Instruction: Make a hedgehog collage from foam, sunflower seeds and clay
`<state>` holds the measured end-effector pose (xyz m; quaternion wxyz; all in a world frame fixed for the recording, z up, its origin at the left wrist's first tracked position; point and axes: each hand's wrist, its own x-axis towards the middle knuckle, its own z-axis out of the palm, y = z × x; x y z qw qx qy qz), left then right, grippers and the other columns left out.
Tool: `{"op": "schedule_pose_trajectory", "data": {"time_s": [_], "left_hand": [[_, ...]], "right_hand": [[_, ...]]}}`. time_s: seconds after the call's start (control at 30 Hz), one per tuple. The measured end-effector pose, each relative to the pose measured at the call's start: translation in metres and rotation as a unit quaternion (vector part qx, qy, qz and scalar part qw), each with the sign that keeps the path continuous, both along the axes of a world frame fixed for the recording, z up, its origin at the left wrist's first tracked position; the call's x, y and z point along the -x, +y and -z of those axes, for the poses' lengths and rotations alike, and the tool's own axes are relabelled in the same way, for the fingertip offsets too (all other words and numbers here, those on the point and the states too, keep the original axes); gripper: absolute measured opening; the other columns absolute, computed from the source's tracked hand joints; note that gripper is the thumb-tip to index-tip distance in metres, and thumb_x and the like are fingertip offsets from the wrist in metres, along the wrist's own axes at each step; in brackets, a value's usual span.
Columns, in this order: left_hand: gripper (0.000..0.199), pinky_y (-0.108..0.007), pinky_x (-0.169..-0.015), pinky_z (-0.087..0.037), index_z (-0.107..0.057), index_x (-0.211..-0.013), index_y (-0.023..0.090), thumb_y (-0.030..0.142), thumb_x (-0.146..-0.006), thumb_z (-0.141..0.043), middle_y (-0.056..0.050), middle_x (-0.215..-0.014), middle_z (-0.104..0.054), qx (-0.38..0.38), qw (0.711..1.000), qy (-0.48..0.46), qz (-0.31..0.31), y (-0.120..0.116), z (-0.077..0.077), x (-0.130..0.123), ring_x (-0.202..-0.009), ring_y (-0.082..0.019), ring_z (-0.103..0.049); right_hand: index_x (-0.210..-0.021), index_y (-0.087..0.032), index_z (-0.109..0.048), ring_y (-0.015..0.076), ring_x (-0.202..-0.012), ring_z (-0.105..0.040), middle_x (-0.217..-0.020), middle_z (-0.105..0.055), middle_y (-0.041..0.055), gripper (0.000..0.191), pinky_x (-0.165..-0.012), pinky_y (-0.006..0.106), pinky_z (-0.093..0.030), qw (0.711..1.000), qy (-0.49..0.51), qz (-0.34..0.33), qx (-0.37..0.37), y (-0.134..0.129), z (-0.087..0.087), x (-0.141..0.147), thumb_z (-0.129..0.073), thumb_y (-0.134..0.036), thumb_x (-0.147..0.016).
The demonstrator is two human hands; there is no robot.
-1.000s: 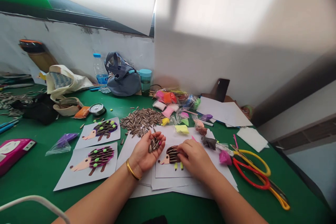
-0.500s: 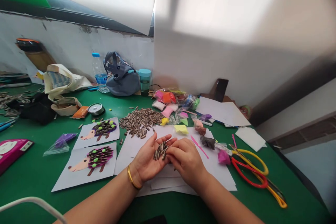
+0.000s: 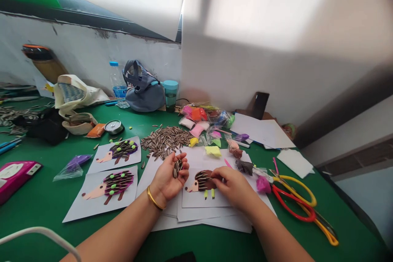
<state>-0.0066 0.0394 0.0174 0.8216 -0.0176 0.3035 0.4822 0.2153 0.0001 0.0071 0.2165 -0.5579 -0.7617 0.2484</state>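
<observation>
Head view puts your brown hedgehog (image 3: pixel 211 184) on the top white sheet (image 3: pixel 195 202) with seed spines (image 3: pixel 201 179) over its front half, so imo keep the rows evenly spaced, slanted alike, and press gently if that body's soft clay. Your right hand (image 3: pixel 232 184) has thumb and fingertips pinched together at the hedgehog's back, can't tell if a seed's between them, while your left hand (image 3: pixel 170 179) cups a handful of sunflower seeds (image 3: pixel 177 168), fingers half curled round them, near the big seed pile (image 3: pixel 167 138).
</observation>
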Motion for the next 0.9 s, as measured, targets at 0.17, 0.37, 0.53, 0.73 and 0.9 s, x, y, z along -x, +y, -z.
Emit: {"op": "schedule_pose_trajectory", "data": {"time_s": [0.17, 0.37, 0.53, 0.73, 0.9], "left_hand": [[0.026, -0.015, -0.040, -0.037, -0.055, -0.095, 0.013, 0.031, -0.100, -0.037, -0.003, -0.073, -0.052, 0.001, 1.000, 0.016, -0.003, 0.001, 0.003, 0.000, -0.055, -0.010, -0.053], [0.027, -0.015, -0.040, -0.038, -0.055, -0.095, 0.012, 0.032, -0.100, -0.037, -0.004, -0.073, -0.052, 0.002, 1.000, 0.020, 0.000, 0.002, 0.003, 0.000, -0.055, -0.010, -0.054], [0.026, -0.015, -0.040, -0.039, -0.055, -0.096, 0.013, 0.031, -0.100, -0.037, -0.003, -0.073, -0.052, -0.003, 1.000, 0.020, 0.005, 0.001, 0.002, 0.000, -0.055, -0.010, -0.054], [0.026, -0.015, -0.040, -0.039, -0.055, -0.096, 0.012, 0.031, -0.100, -0.037, -0.004, -0.073, -0.053, -0.007, 1.000, 0.023, 0.009, 0.000, 0.002, 0.000, -0.055, -0.010, -0.054], [0.025, -0.015, -0.040, -0.038, -0.055, -0.096, 0.012, 0.030, -0.099, -0.038, -0.004, -0.074, -0.052, -0.006, 0.999, 0.030, 0.009, 0.000, 0.001, -0.001, -0.056, -0.010, -0.054]], "right_hand": [[-0.085, -0.022, -0.069, 0.0160, -0.080, -0.059, -0.085, -0.065, 0.0015, 0.014, -0.071, 0.026, -0.043, 0.996, -0.056, -0.026, -0.061, -0.003, 0.003, 0.004, -0.057, -0.015, -0.086], [-0.087, -0.020, -0.068, 0.0164, -0.080, -0.060, -0.084, -0.065, 0.0029, 0.014, -0.073, 0.026, -0.044, 0.993, -0.079, -0.029, -0.082, -0.005, 0.008, 0.007, -0.057, -0.011, -0.085], [-0.084, -0.018, -0.066, 0.0173, -0.079, -0.059, -0.082, -0.064, 0.0043, 0.013, -0.071, 0.028, -0.044, 0.988, -0.104, -0.038, -0.107, -0.005, 0.009, 0.011, -0.055, -0.012, -0.088], [-0.086, -0.018, -0.064, 0.0184, -0.081, -0.058, -0.084, -0.062, 0.0047, 0.013, -0.074, 0.029, -0.045, 0.986, -0.099, -0.040, -0.128, -0.004, 0.014, 0.013, -0.054, -0.011, -0.089], [-0.087, -0.018, -0.065, 0.0191, -0.081, -0.059, -0.084, -0.063, 0.0046, 0.012, -0.072, 0.030, -0.044, 0.984, -0.125, -0.036, -0.119, -0.005, 0.018, 0.015, -0.055, -0.010, -0.088]]}}
